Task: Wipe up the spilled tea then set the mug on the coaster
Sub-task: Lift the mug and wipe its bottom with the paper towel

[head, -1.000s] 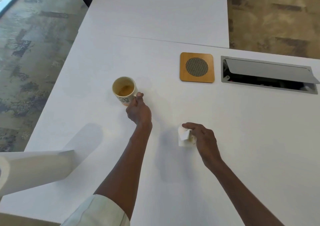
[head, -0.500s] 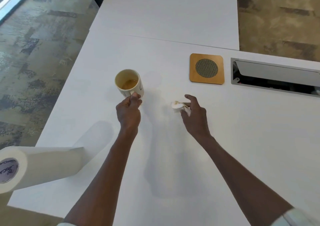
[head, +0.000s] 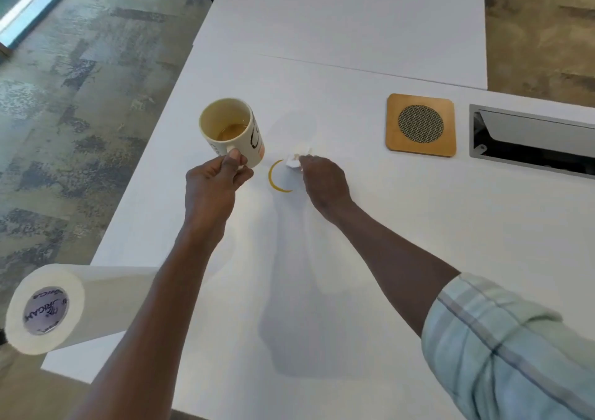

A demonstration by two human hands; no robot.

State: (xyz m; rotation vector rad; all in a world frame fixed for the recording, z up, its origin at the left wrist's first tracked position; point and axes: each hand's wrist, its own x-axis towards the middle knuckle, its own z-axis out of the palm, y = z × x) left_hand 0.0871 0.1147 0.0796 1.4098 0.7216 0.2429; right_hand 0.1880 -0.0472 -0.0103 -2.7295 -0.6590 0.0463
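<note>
Pale blue plaid sleeve, rolled

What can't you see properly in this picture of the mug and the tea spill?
- Head view: the right part of the tea ring is hidden by the right hand and its tissue.
- The mug handle is covered by the left hand; its printed letters curve out of sight.
- The table hatch is cut off by the right edge.
- The paper roll label is too blurred to read.

Paper towel roll: purple core label, partly legible lettering, reads roughly "JRICAM", rest cut off or blurred. Mug: black lettering on side, curved away, unreadable. No other text visible.
</note>
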